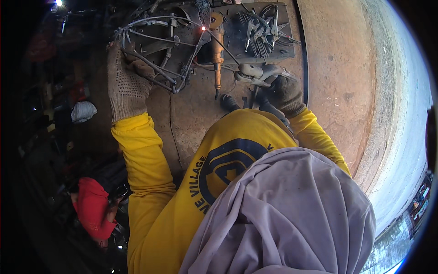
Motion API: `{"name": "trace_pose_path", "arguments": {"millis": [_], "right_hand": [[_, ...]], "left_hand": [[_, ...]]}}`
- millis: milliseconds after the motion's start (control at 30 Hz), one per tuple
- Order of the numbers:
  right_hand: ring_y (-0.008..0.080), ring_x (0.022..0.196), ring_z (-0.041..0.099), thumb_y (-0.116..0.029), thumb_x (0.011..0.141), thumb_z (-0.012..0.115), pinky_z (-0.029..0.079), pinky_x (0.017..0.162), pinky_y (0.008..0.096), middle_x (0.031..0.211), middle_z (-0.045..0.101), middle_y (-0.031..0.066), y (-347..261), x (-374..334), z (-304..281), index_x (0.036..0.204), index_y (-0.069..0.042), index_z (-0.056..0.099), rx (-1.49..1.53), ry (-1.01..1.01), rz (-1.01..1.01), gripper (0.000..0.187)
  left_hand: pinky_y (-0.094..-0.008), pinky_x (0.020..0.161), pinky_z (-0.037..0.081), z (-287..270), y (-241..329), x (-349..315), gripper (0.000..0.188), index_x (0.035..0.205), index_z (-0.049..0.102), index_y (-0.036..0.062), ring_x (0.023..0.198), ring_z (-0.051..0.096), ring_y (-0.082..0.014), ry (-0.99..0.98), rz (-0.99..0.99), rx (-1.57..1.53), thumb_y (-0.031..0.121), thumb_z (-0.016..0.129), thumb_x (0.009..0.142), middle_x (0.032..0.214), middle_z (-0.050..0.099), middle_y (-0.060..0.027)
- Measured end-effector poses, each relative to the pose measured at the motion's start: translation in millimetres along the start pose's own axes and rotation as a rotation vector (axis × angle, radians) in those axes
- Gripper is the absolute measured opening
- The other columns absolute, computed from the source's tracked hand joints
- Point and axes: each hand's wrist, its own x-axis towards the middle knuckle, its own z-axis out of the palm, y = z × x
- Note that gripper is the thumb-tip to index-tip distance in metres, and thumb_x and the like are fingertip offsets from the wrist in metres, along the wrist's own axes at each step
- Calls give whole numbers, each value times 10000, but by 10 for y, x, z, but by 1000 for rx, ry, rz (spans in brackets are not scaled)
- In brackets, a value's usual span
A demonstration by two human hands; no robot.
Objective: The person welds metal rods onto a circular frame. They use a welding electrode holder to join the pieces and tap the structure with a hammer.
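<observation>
My left hand (127, 84), in a knitted work glove, is closed around the near left side of a frame of bent metal rods (153, 67). In my gloved right hand (286, 93) is a welding electrode holder (255, 72), gripped by its handle. A thin welding electrode (226, 49) runs from its jaws up and left to the frame. Where the electrode's tip meets the rods, a small bright arc (203, 28) glows. Just right of the arc lies an orange angle grinder (217, 52) with a disc at its far end.
A dark metal plate (284, 18) carries locking pliers (267, 32) and several loose thin rods. A cable (171, 123) trails over the brownish floor (337, 68). At the lower left a person in a red shirt (91, 210) is nearby, with a pale cloth bundle (83, 111) beyond.
</observation>
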Motion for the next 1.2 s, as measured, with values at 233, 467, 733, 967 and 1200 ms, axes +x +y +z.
{"name": "trace_pose_path", "arguments": {"millis": [233, 467, 733, 967, 1200], "right_hand": [[337, 829, 651, -322, 798, 686, 506, 735, 429, 886, 673, 128, -50, 48, -37, 966, -107, 681, 23, 1, -19, 273], [327, 812, 649, -336, 798, 685, 505, 730, 419, 880, 671, 125, 32, -8, 52, 983, -100, 671, -45, 28, -21, 300], [316, 821, 655, -285, 785, 690, 513, 744, 403, 916, 674, 119, -223, 66, -130, 1065, -113, 642, 58, 50, -89, 333], [290, 832, 672, -230, 782, 699, 526, 748, 392, 940, 678, 90, -82, -18, -66, 1094, -134, 624, -68, 93, -191, 335], [291, 854, 666, -237, 783, 712, 524, 744, 407, 984, 667, 113, -104, 50, -6, 1071, -101, 617, 100, 33, -140, 332]], "left_hand": [[-193, 523, 483, -30, -9, 10, 225, 974, 661, 180, 614, 557, -48, -8, 20, -4, 381, 709, 885, 800, 624, 66], [-258, 538, 434, 4, -37, -14, 495, 1027, 654, 36, 601, 544, -104, 39, 63, 56, 514, 578, 927, 741, 594, -8], [-237, 513, 441, -26, -19, -155, 505, 1063, 625, 29, 578, 543, -100, 31, -30, -4, 510, 619, 910, 691, 579, -10], [-209, 490, 431, 27, -26, -200, 476, 1064, 601, 45, 544, 520, -68, 19, -25, 36, 497, 618, 918, 687, 574, 5], [-223, 500, 438, -23, -29, -154, 479, 1037, 606, 52, 526, 500, -64, 11, -21, 18, 513, 625, 907, 690, 571, 4]]}}
